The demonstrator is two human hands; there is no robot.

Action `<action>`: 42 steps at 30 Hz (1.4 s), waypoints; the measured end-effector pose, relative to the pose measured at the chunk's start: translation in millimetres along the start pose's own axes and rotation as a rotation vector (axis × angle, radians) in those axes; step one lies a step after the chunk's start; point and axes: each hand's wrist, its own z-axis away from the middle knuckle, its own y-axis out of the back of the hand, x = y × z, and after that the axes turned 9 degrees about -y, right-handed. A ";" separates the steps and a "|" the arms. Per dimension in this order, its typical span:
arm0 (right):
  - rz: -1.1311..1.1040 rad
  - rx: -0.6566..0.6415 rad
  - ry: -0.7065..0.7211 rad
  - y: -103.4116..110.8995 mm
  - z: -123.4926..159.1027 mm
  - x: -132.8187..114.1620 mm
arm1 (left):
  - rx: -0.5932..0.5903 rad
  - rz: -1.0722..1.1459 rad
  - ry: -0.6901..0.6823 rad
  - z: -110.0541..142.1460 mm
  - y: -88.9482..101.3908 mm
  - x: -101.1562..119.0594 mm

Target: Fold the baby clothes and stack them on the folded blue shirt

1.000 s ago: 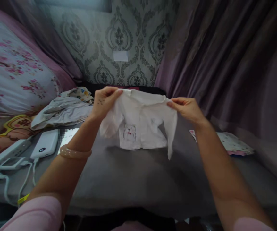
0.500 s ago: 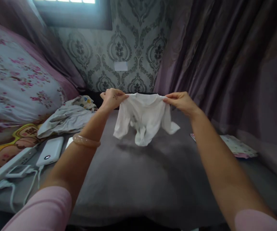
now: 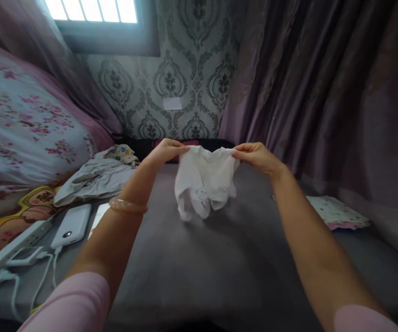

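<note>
Head view: your left hand (image 3: 168,150) and right hand (image 3: 255,155) are each pinching one shoulder of a small white shirt (image 3: 208,173) between thumb and fingers. The shirt is hanging between and below your hands, above the grey bed surface (image 3: 199,272), nearer its far edge than its near one. Its shoulder line is running left to right, roughly parallel to that far edge; neither hand is lying nearer, since each is gripping one end. The lower folds are bunching; whether they are touching the bed surface, you cannot tell.
</note>
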 end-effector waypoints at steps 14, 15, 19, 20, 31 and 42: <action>-0.133 0.296 0.053 -4.5 -22.5 20.8 | 0.183 -0.015 -0.226 -12.8 -15.7 -17.4; -0.123 0.329 0.067 -4.8 -25.8 24.5 | 0.198 -0.038 -0.256 -13.7 -17.5 -19.5; -0.016 0.420 0.158 -8.0 -31.2 31.8 | 0.343 -0.254 -0.350 -14.4 -25.1 -22.5; 0.033 0.442 0.184 -9.5 -29.9 31.4 | 0.389 -0.332 -0.383 -13.2 -27.1 -21.7; 0.565 0.622 0.312 -3.7 50.7 -3.5 | 0.437 -0.875 -0.656 55.5 -2.0 17.2; 0.456 -0.015 0.128 21.3 40.4 -23.3 | -0.180 -0.723 -0.354 25.4 42.5 18.8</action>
